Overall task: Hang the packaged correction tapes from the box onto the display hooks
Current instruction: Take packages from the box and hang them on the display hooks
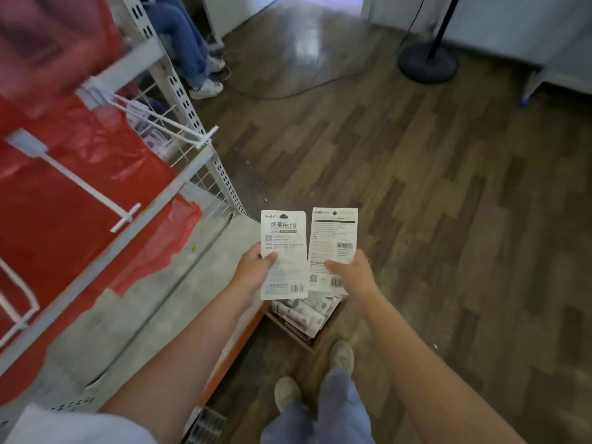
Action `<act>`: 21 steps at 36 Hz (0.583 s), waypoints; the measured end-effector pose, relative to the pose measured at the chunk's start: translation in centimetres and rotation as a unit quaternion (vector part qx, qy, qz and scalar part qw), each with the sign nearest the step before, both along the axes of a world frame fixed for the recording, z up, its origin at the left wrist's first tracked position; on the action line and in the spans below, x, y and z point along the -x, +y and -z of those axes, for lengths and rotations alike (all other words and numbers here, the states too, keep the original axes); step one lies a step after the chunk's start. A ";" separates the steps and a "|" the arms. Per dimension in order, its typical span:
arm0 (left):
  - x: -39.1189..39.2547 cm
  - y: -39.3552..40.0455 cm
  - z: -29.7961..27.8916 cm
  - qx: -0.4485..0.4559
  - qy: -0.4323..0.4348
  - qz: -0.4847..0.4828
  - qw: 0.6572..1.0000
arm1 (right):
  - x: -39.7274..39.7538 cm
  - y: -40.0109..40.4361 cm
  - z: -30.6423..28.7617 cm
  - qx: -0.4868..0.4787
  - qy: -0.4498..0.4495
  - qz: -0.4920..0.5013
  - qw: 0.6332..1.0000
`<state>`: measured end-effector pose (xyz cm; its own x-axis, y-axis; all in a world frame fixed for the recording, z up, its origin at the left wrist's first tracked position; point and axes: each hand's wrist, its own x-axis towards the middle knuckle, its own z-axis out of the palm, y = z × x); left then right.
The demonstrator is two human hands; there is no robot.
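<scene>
White carded correction-tape packs, one pinched in each grip: left hand [253,270] holds the left pack [283,254], right hand [352,272] the right pack [333,248], above the box [301,318]. Misaligned hang holes could miss the display hooks [96,190], far left.

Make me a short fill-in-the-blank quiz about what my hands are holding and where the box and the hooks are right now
1. Each hand holds one ____ package: the left hand has the left package, the right hand the right package.
2. The box of packages sits on the ____, below the hands.
3. The nearest display hook sticks out in front of a ____ backing.

Missing words: flat; floor; red
</scene>
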<state>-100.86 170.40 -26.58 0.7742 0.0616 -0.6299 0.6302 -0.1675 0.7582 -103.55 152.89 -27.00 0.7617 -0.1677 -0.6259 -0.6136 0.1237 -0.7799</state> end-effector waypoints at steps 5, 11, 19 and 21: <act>-0.4 1.4 -3.1 0.011 -0.031 -0.028 0.999 | -0.2 0.9 -3.9 -0.027 -0.028 -0.008 0.999; 0.4 2.2 -7.3 0.033 -0.077 -0.042 0.996 | -0.6 4.3 -8.2 -0.055 -0.081 -0.093 0.991; 2.1 3.2 -11.9 0.076 -0.130 -0.059 0.987 | 0.0 7.2 -11.6 -0.085 -0.092 -0.127 0.984; 2.5 3.2 -12.9 0.094 -0.120 -0.069 0.986 | 0.2 7.7 -12.5 -0.095 -0.105 -0.132 0.981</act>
<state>-103.32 173.55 -13.66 0.8944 0.0770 -0.4405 0.4364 0.0645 0.8974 -103.73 160.61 -14.55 0.8784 0.1574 -0.4512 -0.4719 0.1372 -0.8709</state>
